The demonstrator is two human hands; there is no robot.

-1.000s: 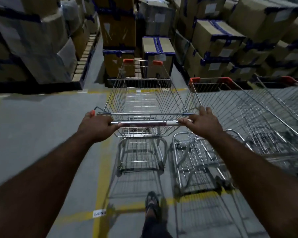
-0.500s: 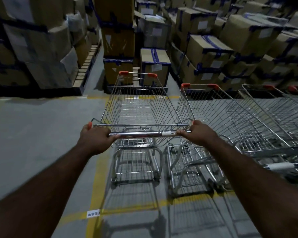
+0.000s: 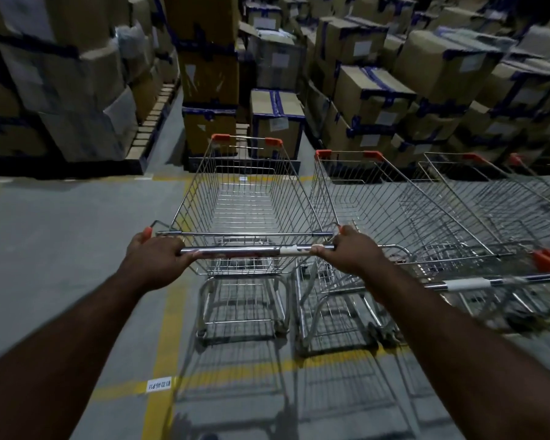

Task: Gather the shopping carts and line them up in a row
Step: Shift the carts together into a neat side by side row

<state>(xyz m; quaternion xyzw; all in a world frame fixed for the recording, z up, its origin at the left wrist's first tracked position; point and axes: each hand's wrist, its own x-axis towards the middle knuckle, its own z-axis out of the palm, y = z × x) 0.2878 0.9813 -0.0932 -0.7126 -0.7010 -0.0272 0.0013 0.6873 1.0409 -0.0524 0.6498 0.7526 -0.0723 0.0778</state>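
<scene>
Stacks of taped cardboard boxes are filling the whole far side of the view, rising in tall piles to the left, the middle and the right. In front of them a grey concrete floor is stretching out, and painted yellow lines are crossing it under the carts.

Wire shopping carts are standing side by side on the floor, all facing the boxes. The held cart is sitting at the left end of the row, its basket holding nothing. A second cart is standing just beside it on the right, their baskets close together, and a third cart is showing beyond that, partly blurred at the frame edge. Orange caps are marking the front corners of the baskets.

The hands are working well apart, each clamped on one end of the held cart's handle bar. The left hand is curling over the left end, and the right hand is gripping the right end, next to the second cart's rim. Both arms are reaching forward nearly straight.

A small white label is lying on the floor beside a yellow line; its print is too small to read.
</scene>
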